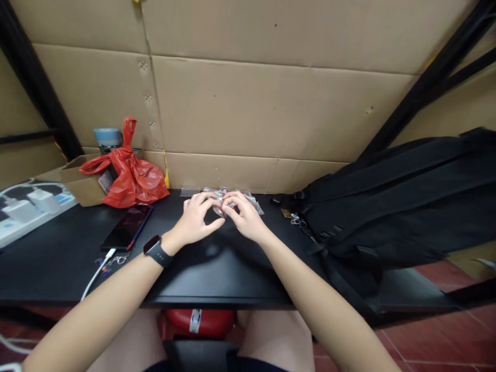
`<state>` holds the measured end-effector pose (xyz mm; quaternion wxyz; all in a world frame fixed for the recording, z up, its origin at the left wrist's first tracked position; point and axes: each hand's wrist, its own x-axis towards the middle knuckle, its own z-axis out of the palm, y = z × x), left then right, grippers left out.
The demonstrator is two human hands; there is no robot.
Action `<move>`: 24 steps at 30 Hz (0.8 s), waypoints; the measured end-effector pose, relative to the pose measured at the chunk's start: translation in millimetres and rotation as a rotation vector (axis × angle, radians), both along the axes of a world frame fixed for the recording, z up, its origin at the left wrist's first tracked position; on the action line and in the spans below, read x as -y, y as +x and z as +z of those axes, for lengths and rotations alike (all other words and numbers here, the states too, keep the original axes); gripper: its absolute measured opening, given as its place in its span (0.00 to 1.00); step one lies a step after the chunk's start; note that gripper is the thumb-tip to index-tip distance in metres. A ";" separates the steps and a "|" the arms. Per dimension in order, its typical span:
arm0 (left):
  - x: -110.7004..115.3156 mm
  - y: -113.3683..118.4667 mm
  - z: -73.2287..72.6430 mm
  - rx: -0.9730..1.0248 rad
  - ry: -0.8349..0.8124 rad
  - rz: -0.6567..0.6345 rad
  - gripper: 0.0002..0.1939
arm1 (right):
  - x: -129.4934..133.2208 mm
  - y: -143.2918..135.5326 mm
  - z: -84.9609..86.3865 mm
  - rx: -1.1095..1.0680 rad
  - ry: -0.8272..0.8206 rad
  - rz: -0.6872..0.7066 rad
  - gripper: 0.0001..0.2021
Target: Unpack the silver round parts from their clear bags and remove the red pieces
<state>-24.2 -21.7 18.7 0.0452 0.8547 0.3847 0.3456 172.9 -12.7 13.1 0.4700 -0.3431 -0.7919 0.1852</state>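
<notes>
Both hands meet over the black tabletop near the cardboard wall. My right hand pinches a small clear plastic bag with a bit of red in it between thumb and forefinger. Beside it, my left hand curves in, its fingertips close to the same bag and its thumb spread apart from them; whether they touch the bag is hard to make out. Just behind the fingers lies a heap of small clear plastic bags with red contents, partly hidden by the hands. A flat clear piece of plastic lies left of the heap.
On the left are a phone, a white cable, a power strip, a cardboard box and a red plastic bag. A black backpack with keys fills the right side. Cardboard walls the back.
</notes>
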 end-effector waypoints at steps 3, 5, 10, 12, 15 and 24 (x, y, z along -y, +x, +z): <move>-8.4 -6.9 -5.4 -0.143 -0.097 -0.015 0.12 | -5.4 7.7 -0.7 0.024 0.010 -0.045 0.09; -13.5 -10.5 -7.7 -0.157 -0.161 -0.018 0.17 | -8.9 11.8 -2.7 0.065 0.024 -0.054 0.08; -18.5 -12.2 -7.6 -0.043 -0.212 0.019 0.21 | -13.6 12.0 -11.6 0.167 0.079 -0.007 0.05; -18.2 -11.2 -8.0 -0.048 -0.227 -0.035 0.18 | -13.8 9.9 -14.5 0.184 0.084 0.012 0.05; -18.1 -10.9 -10.8 -0.129 -0.227 -0.092 0.16 | -12.7 7.8 -16.9 0.195 0.047 0.030 0.05; -39.1 -46.6 -6.2 -0.247 -0.183 0.014 0.17 | -18.9 15.4 -16.4 0.378 -0.052 0.132 0.07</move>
